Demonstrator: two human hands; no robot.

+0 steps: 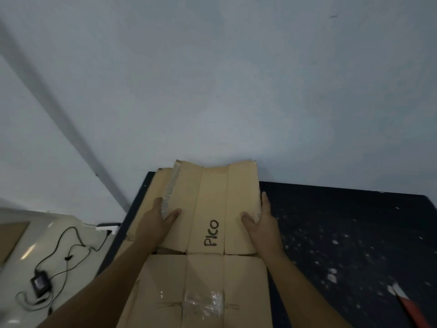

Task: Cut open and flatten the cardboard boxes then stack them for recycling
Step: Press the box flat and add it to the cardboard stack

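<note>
I hold the flattened cardboard box marked "PICO" by both side edges, on the dark speckled table against the wall. My left hand pinches its taped edge, thumb on top; my right hand grips likewise.

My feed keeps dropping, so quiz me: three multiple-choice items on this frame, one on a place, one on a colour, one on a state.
1. Where does the flattened cardboard lie?
A. on the dark table
B. on the floor
C. upright against the wall

2. What colour is the written word "PICO"?
A. red
B. black
C. white

3. How are the hands placed?
A. both hang idle
B. only one touches the cardboard
C. each grips a side edge of the cardboard

Answers:
1 A: the cardboard rests flat on the dark table.
2 B: the letters are black marker on brown.
3 C: the left hand and right hand each hold an edge, thumbs on top.
</note>
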